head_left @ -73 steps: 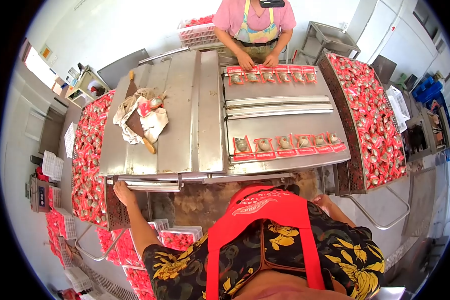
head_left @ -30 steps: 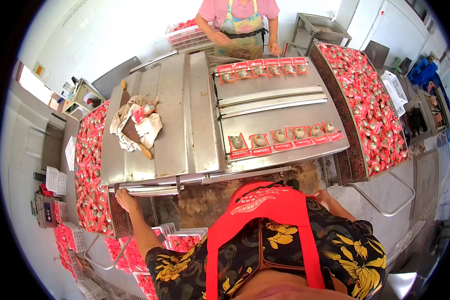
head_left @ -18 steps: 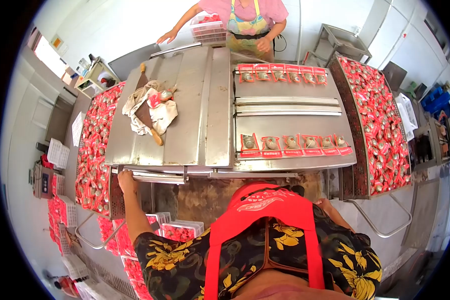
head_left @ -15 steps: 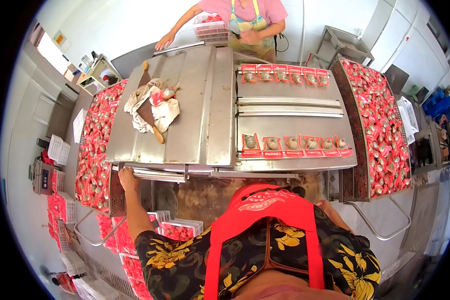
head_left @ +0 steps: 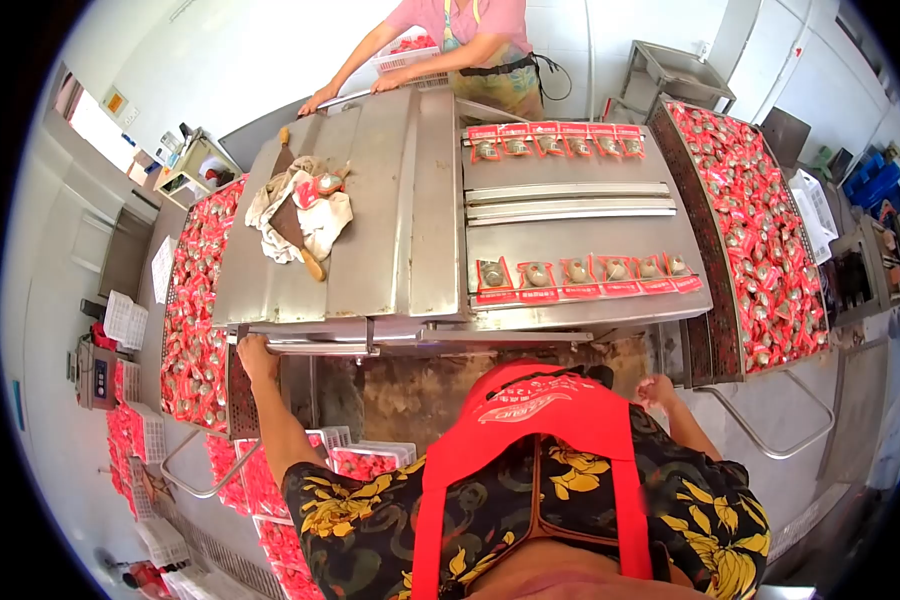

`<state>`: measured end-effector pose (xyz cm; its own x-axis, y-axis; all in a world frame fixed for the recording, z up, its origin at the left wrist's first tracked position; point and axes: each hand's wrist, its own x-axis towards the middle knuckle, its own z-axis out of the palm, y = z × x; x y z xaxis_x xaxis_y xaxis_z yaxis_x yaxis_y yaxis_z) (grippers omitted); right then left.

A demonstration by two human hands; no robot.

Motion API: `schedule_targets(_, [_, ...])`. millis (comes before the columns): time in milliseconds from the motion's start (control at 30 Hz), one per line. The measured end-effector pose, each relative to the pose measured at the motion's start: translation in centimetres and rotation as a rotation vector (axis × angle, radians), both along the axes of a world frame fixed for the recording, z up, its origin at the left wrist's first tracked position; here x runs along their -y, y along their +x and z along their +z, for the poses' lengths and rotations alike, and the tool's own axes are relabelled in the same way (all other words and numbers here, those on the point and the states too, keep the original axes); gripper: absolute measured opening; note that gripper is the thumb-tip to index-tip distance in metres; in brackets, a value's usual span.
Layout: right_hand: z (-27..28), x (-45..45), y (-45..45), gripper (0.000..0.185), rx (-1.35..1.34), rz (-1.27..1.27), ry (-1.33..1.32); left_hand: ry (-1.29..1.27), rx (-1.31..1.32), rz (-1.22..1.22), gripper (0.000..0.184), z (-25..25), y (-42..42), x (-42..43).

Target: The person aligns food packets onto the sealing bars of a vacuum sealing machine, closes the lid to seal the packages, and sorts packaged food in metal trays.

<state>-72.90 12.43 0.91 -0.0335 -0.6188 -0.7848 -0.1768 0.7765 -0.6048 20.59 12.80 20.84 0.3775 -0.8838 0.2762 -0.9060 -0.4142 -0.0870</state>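
My left hand (head_left: pixel 256 356) is closed around the left end of the metal handle bar (head_left: pixel 320 348) on the front edge of the steel machine (head_left: pixel 380 200). My right hand (head_left: pixel 655 390) hangs near the machine's front right corner, its fingers curled, and nothing can be made out in it. On the machine's right half lie a near row of red-and-clear packets (head_left: pixel 577 272) and a far row (head_left: pixel 550 142), with metal bars (head_left: pixel 570 202) between them. A cloth (head_left: pixel 325 225) with a wooden-handled tool (head_left: pixel 313 266) and a packet lies on the left half.
A perforated tray full of packets (head_left: pixel 195 310) stands at the left, another tray (head_left: pixel 760 240) at the right. Across the machine a co-worker (head_left: pixel 485 60) has both hands at its far left edge. Crates of packets (head_left: pixel 370 460) stand on the floor. A metal sink (head_left: pixel 675 70) is behind.
The co-worker's hands have gone from the far packet row to the far left edge. My right hand has risen slightly. My left hand stays on the bar. The view has shifted a little.
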Motion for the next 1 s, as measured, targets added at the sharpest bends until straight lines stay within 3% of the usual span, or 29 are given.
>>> schedule_targets(133, [2.5,3.4,2.1,0.010,-0.465,0.247,-0.682,-0.234,0.144,-0.148,0.030,0.9,-1.1,-0.5])
schedule_targets(200, [14.9,5.0,8.2,0.008,-0.615,0.313,-0.965,-0.300,0.126,-0.166,0.032,4.2,-4.9,-0.8])
schedule_targets(400, [30.4,8.2,19.0,0.018,-0.322,0.208,-1.419,-0.496,0.111,-0.310,0.041,12.5,-15.4,0.8])
schedule_targets(467, [34.9,7.4,21.8,0.019,-0.252,0.355,-1.774,-0.514,0.111,-0.346,0.040,14.8,-19.9,1.5])
schedule_targets(600, [39.0,6.3,24.4,0.042,-0.121,0.634,-2.033,-0.544,0.086,-0.449,0.041,17.2,-28.7,2.9])
schedule_targets(733, [40.0,7.5,22.7,0.048,-0.238,0.758,-2.020,-0.516,0.055,-0.578,0.037,17.1,-37.5,4.5])
schedule_targets(800, [37.7,8.7,20.8,0.040,-0.470,0.916,-1.755,-0.463,0.000,-0.631,0.029,16.2,-41.7,5.4])
schedule_targets(833, [37.1,9.2,19.5,0.040,-0.463,0.921,-1.757,-0.432,-0.048,-0.661,0.025,15.7,-43.9,5.5])
schedule_targets(900, [36.0,10.3,16.3,0.029,-0.704,1.088,-1.211,-0.347,-0.134,-0.724,0.016,14.1,-47.6,6.1])
schedule_targets(1000, [32.8,11.7,11.4,0.021,-0.755,1.122,-1.075,-0.080,-0.185,-0.745,0.014,9.9,-51.8,7.5])
